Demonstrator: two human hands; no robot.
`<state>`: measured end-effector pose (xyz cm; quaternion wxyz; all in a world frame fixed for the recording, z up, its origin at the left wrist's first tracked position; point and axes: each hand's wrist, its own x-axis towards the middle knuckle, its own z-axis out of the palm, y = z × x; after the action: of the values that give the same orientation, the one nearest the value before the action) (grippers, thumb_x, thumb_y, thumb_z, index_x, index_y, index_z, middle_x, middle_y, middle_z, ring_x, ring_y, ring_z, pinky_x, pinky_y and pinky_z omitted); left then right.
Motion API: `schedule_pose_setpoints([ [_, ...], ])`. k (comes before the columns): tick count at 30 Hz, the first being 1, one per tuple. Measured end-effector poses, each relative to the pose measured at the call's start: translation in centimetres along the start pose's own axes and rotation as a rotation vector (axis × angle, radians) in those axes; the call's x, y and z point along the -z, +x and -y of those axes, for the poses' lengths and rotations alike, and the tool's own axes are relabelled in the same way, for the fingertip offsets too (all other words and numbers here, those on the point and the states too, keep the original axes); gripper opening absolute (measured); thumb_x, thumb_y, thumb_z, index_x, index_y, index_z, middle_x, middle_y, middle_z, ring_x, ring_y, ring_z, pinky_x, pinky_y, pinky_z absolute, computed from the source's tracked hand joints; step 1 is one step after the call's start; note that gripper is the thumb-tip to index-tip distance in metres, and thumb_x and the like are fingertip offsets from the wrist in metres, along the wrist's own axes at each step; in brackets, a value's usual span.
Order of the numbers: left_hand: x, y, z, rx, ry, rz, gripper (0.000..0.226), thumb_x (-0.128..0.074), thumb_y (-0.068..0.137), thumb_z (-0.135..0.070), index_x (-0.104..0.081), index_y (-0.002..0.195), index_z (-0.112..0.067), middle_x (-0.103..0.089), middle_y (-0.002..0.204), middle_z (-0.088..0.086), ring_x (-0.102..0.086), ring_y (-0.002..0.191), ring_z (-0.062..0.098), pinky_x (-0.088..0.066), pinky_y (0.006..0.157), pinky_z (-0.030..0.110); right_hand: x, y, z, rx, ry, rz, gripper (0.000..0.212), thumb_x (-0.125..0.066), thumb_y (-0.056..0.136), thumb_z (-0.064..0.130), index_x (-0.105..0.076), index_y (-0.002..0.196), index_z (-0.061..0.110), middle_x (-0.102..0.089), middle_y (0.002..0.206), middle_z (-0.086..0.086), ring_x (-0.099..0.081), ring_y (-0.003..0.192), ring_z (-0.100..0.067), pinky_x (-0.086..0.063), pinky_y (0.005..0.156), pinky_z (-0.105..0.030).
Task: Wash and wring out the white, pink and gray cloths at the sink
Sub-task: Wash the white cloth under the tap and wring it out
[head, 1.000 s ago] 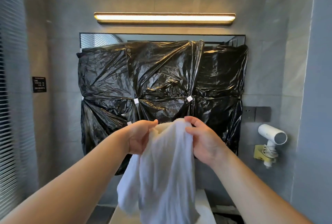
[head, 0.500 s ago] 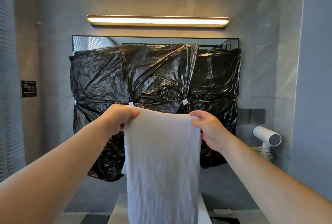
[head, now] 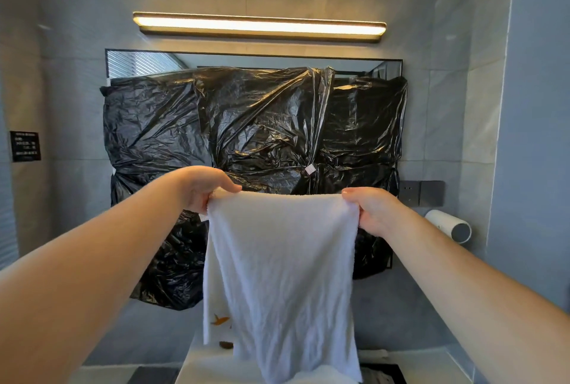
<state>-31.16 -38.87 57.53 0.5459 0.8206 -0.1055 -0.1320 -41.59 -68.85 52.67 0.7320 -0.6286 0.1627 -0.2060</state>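
Observation:
I hold the white cloth (head: 282, 266) up in front of me, spread flat and hanging down. My left hand (head: 205, 188) pinches its top left corner and my right hand (head: 371, 209) pinches its top right corner. Small orange and brown marks show near the cloth's lower left edge. The cloth's bottom hem hangs just above the white sink (head: 197, 368) at the lower edge of the view. The pink and gray cloths are not in view.
Black plastic sheeting (head: 262, 124) covers the mirror on the wall behind the cloth. A light bar (head: 259, 26) glows above it. A white hair dryer (head: 450, 226) hangs on the right wall below a switch plate (head: 421, 192). A dark sign (head: 24, 146) is on the left wall.
My hands have moved apart and pulled the bunched white cloth out flat, so it now hangs wide between them.

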Motion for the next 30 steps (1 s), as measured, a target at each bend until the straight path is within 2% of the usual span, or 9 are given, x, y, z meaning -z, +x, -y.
schedule_pose_setpoints([
  [5,0.5,1.7,-0.1,-0.145,0.015,-0.086,0.014,-0.05,0.1,0.003,-0.059,0.11,-0.002,-0.065,0.116,0.017,-0.065,0.104,0.03,-0.058,0.085,0.05,0.3,0.4,1.1,0.007,0.103,-0.087,0.013,-0.061,0.095,-0.003,-0.068,0.101,0.006,-0.067,0.108,-0.018,-0.067,0.104,-0.03,-0.058,0.086,-0.042],
  [9,-0.7,2.5,-0.5,-0.25,-0.042,-0.138,0.018,-0.042,0.103,0.002,-0.058,0.104,-0.006,-0.061,0.101,0.01,-0.061,0.088,0.022,-0.056,0.067,0.038,0.2,0.0,1.7,-0.06,0.027,-0.08,0.009,-0.058,0.097,0.0,-0.064,0.101,0.005,-0.068,0.106,-0.013,-0.067,0.099,-0.026,-0.057,0.082,-0.041],
  [12,-1.4,3.5,-0.7,-0.299,-0.148,-0.184,0.022,-0.039,0.102,0.005,-0.058,0.105,-0.007,-0.059,0.097,0.012,-0.059,0.078,0.02,-0.053,0.062,0.034,0.3,-0.3,0.5,-0.202,0.017,0.046,0.012,-0.047,0.102,-0.001,-0.053,0.111,-0.005,-0.061,0.11,-0.014,-0.059,0.102,-0.027,-0.052,0.093,-0.045],
  [15,-1.8,4.5,-0.6,-0.318,-0.163,-0.2,0.021,-0.042,0.101,0.003,-0.059,0.1,-0.008,-0.058,0.1,0.015,-0.06,0.079,0.023,-0.054,0.064,0.037,0.4,-0.3,-0.9,-0.244,0.03,0.09,0.036,-0.042,0.103,-0.005,-0.04,0.139,-0.006,-0.057,0.109,-0.016,-0.058,0.107,-0.03,-0.049,0.099,-0.048],
  [18,-1.6,5.1,-0.2,-0.347,-0.148,-0.224,0.021,-0.044,0.102,-0.002,-0.062,0.099,-0.012,-0.063,0.106,0.016,-0.062,0.089,0.025,-0.055,0.074,0.042,0.3,-0.3,-1.4,-0.278,0.049,0.12,0.061,-0.047,0.101,-0.006,-0.023,0.157,0.003,-0.054,0.107,-0.016,-0.061,0.099,-0.031,-0.051,0.089,-0.046],
  [21,-1.5,5.3,0.1,-0.408,-0.115,-0.307,0.027,-0.045,0.099,-0.003,-0.064,0.096,-0.022,-0.064,0.102,0.012,-0.058,0.09,0.026,-0.049,0.069,0.036,0.3,0.0,-2.3,-0.349,-0.059,0.162,0.05,-0.057,0.099,0.0,-0.045,0.147,0.004,-0.064,0.107,-0.014,-0.066,0.092,-0.028,-0.054,0.078,-0.047],
  [23,-1.6,5.2,0.2,-0.461,-0.118,-0.365,0.03,-0.044,0.096,-0.001,-0.063,0.091,-0.024,-0.062,0.095,0.009,-0.056,0.086,0.024,-0.045,0.068,0.033,0.7,0.0,-3.4,-0.416,-0.154,0.189,0.029,-0.064,0.096,0.004,-0.062,0.126,0.004,-0.07,0.106,-0.014,-0.069,0.092,-0.03,-0.056,0.084,-0.051],
  [25,-1.7,5.1,0.2,-0.488,-0.112,-0.368,0.03,-0.043,0.097,-0.001,-0.061,0.093,-0.025,-0.062,0.096,0.008,-0.055,0.088,0.024,-0.046,0.071,0.034,1.3,0.1,-4.6,-0.448,-0.198,0.187,0.017,-0.067,0.095,0.005,-0.062,0.111,0.003,-0.07,0.107,-0.016,-0.07,0.097,-0.032,-0.057,0.09,-0.051],
  [30,-1.4,5.2,0.2,-0.476,0.077,-0.326,0.032,-0.041,0.102,-0.014,-0.055,0.128,-0.026,-0.06,0.119,0.008,-0.056,0.108,0.027,-0.051,0.091,0.046,1.7,1.3,-5.4,-0.459,-0.558,0.217,0.033,-0.063,0.087,0.015,-0.069,0.118,0.005,-0.073,0.114,-0.017,-0.069,0.108,-0.036,-0.055,0.094,-0.045],
])
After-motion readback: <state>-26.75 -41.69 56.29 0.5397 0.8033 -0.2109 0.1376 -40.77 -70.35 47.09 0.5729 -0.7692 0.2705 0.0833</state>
